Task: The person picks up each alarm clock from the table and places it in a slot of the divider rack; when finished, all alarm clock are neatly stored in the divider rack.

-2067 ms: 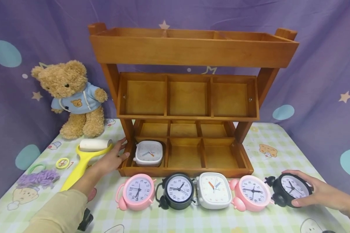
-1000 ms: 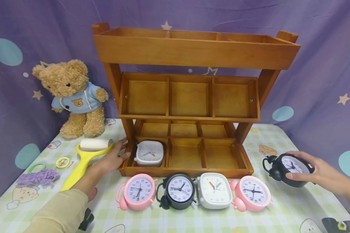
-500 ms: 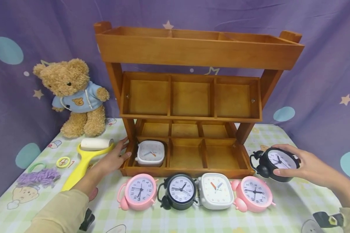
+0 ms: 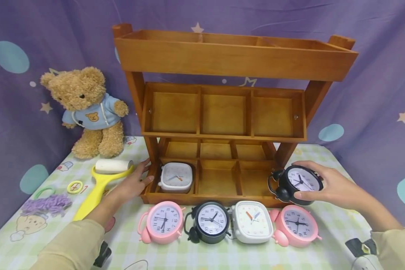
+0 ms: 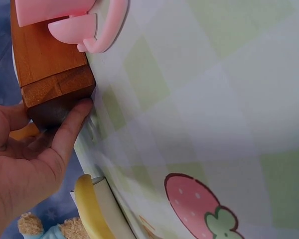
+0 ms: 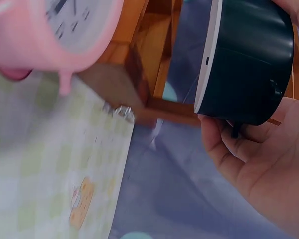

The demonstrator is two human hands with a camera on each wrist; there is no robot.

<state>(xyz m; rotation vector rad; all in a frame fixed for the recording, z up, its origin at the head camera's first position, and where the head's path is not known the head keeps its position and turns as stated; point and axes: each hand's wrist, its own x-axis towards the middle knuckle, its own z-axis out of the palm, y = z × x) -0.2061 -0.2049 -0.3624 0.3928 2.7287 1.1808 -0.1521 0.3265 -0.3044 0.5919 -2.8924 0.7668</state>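
Note:
My left hand [image 4: 133,187] rests its fingertips against the left end of the wooden shelf [image 4: 236,58], low near the table; in the left wrist view the fingers [image 5: 72,122] touch the wood. My right hand [image 4: 334,185] grips a black twin-bell alarm clock [image 4: 300,182] by its round body, thumb on the near side. That clock is tilted, off the table, at the shelf's lower right corner. A white square clock [image 4: 177,176] lies in the bottom left compartment. In front stand a pink clock [image 4: 164,222], a black clock [image 4: 210,222], a white clock [image 4: 253,221] and another pink clock [image 4: 297,225].
To the left are a teddy bear [image 4: 87,108] in a blue hoodie, a yellow-handled lint roller [image 4: 99,187], a purple fuzzy bundle [image 4: 47,204], and green [image 4: 45,192] and yellow rings [image 4: 75,187]. A purple curtain [image 4: 374,67] hangs behind the checked tablecloth [image 4: 341,225].
My right hand has lifted the black alarm clock from the right end of the row and carried it left and away from me, to the shelf's right corner. The left hand stays at the shelf.

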